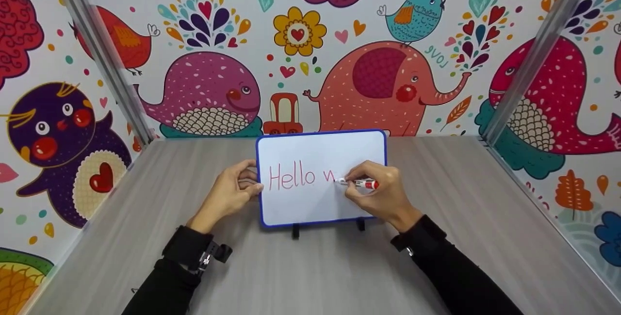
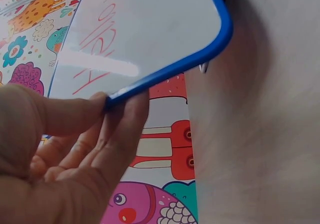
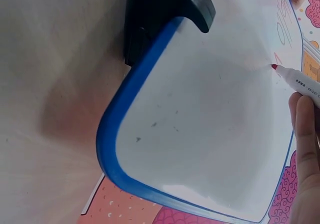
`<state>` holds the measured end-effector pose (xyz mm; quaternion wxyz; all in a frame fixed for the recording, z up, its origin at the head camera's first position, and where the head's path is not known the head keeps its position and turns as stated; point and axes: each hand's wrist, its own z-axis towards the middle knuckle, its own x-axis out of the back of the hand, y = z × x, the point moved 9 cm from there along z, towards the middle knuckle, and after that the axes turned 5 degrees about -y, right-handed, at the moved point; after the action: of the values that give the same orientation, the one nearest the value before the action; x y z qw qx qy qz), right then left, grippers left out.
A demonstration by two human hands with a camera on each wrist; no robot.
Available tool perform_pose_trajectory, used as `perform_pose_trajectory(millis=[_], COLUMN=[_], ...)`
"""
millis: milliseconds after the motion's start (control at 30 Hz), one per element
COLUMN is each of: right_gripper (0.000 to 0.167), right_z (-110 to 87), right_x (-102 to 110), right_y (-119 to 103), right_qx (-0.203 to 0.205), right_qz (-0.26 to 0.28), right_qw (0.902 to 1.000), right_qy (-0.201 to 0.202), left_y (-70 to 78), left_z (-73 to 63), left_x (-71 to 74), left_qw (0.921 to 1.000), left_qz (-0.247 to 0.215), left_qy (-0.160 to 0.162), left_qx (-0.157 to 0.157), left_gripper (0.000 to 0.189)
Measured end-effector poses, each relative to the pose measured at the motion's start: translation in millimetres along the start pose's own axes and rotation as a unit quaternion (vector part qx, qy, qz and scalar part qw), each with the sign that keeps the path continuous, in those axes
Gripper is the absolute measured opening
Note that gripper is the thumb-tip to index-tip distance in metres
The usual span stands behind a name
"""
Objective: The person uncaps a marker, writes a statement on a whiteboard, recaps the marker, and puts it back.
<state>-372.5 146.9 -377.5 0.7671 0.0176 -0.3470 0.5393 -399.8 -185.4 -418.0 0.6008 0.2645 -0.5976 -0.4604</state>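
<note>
Left hand (image 1: 230, 191): the left edge of the white board (image 1: 301, 208) is pinched, with the thumb in front and fingers behind.
Right hand (image 1: 381, 191): the marker (image 3: 300, 82) is gripped by thumb and fingers; the two hands are well apart.
Marker's place: its red tip is held at the board, just right of the middle, by the end of the red letters (image 1: 292, 178).
Smudge risk: letters might be smeared if they are rubbed by a hand.
Wobble risk: a line might be made crooked if the board is pulled at its left edge.
Tipping risk: the board might be tipped off the black stand (image 1: 295, 231) if it is pushed too hard.
Marker's pointing: the tip is aimed left and in toward the board, the red end right.
Marker's long axis: nearly sideways, tilted a little.
</note>
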Motion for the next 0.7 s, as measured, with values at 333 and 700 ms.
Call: perform_pose_trajectory(millis=[333, 700], right_gripper=[0.016, 0.018], right_z=[1.1, 3.0], right_x=[3.6, 10.8], right_y=[0.1, -0.1], right_qx=[-0.002, -0.007], right_qz=[-0.01, -0.038], right_qw=[0.9999, 0.9991], right_qy=[0.006, 0.017], left_y=[-0.9, -1.4], left_z=[0.0, 1.4], left_x=[-0.1, -1.4], left_qw=[1.0, 1.0], left_qz=[-0.002, -0.004], left_qy=[-0.001, -0.008], left_qx=[0.006, 0.005], left_gripper=[0.051, 0.053])
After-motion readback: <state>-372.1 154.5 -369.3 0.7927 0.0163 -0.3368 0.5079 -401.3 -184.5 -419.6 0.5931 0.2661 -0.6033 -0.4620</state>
